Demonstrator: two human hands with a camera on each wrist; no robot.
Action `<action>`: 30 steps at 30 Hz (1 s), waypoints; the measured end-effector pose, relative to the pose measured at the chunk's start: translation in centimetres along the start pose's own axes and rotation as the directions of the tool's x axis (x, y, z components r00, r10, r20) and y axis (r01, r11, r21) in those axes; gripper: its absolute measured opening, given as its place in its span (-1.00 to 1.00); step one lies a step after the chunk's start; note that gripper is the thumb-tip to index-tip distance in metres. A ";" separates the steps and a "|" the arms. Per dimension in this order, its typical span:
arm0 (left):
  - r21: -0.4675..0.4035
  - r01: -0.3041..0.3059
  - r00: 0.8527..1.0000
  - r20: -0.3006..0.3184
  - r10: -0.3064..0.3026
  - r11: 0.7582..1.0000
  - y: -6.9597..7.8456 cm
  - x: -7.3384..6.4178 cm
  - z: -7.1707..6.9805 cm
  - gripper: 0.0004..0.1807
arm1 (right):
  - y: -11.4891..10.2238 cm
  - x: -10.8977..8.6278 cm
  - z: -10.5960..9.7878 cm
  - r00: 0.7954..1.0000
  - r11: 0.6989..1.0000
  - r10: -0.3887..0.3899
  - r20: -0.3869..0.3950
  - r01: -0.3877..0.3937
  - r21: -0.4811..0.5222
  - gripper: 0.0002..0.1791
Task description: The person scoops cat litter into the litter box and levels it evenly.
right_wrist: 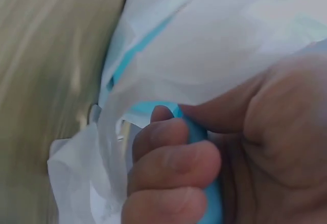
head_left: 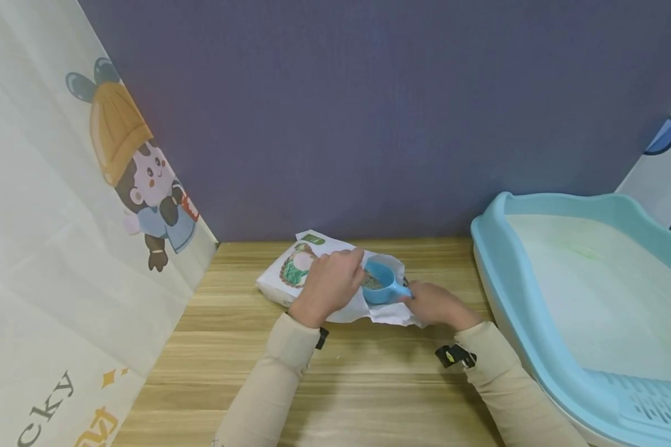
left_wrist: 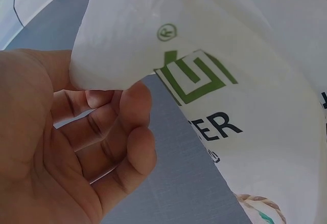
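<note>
A white printed paper-like bag (head_left: 276,276) lies on its side, its torn mouth turned to the right. My left hand (head_left: 330,285) pinches the upper edge of that mouth and lifts it; in the left wrist view, the thumb and fingers meet at the bag's edge. Curled round the handle of a light-blue scoop (head_left: 381,295) is my right hand (head_left: 438,305). The scoop's cup sits in the bag's opening, with brownish granules (head_left: 371,282) showing in it. In the right wrist view, the bag's flap covers most of the cup.
A large light-blue litter tray (head_left: 517,279) with a pale bottom stands on the right, close to my right forearm. The wooden tabletop (head_left: 218,360) ends at a dark blue-grey panel (head_left: 358,112) behind. A white sheet with a cartoon figure (head_left: 153,180) borders the left.
</note>
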State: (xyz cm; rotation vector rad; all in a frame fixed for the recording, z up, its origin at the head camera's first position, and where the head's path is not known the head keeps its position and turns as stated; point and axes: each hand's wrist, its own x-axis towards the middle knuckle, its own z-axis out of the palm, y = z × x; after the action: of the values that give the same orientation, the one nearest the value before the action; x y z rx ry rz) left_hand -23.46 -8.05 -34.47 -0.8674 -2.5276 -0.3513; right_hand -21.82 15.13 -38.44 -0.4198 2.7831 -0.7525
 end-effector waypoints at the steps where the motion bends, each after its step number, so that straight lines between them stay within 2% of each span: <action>1: 0.001 0.000 1.000 -0.001 0.000 1.000 0.0 0.0 0.0 -0.76 | 0.0 -0.1 -0.1 1.000 1.000 0.001 -0.001 -0.001 0.002 -0.78; 5: 0.005 0.002 1.000 -0.006 -0.002 1.000 0.0 0.0 0.0 -0.76 | 0.2 -0.3 -0.5 1.000 1.000 0.001 0.000 -0.001 -0.010 -0.77; 15: -0.010 0.006 1.000 0.010 -0.006 1.000 -0.1 -0.1 -0.1 -0.73 | 0.3 -0.4 -0.1 0.995 0.997 0.001 0.100 0.007 -0.082 -0.85; 20: -0.006 0.001 1.000 0.000 -0.001 1.000 -0.1 0.0 0.1 -0.73 | 0.7 -0.2 0.2 0.989 0.995 0.076 0.125 -0.067 -0.074 -0.85; 24: -0.004 -0.001 1.000 -0.005 0.001 1.000 -0.1 0.0 0.2 -0.73 | 0.9 0.2 0.5 0.991 0.990 0.105 0.082 -0.097 -0.098 -0.90; 26: -0.006 0.000 1.000 -0.006 0.000 1.000 -0.1 0.0 0.1 -0.72 | 1.1 0.5 0.8 0.993 0.990 0.114 0.033 -0.110 -0.092 -0.91; 30: -0.016 0.003 1.000 -0.004 -0.003 1.000 -0.1 0.0 0.1 -0.71 | 1.6 0.8 0.9 0.986 0.988 0.142 -0.087 -0.147 -0.053 -0.78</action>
State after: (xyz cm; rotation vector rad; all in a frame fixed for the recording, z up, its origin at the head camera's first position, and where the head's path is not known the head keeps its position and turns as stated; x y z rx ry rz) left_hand -23.52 -8.07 -34.55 -0.8682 -2.5261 -0.3745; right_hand -22.62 15.77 -40.11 -0.1984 2.8815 -0.6705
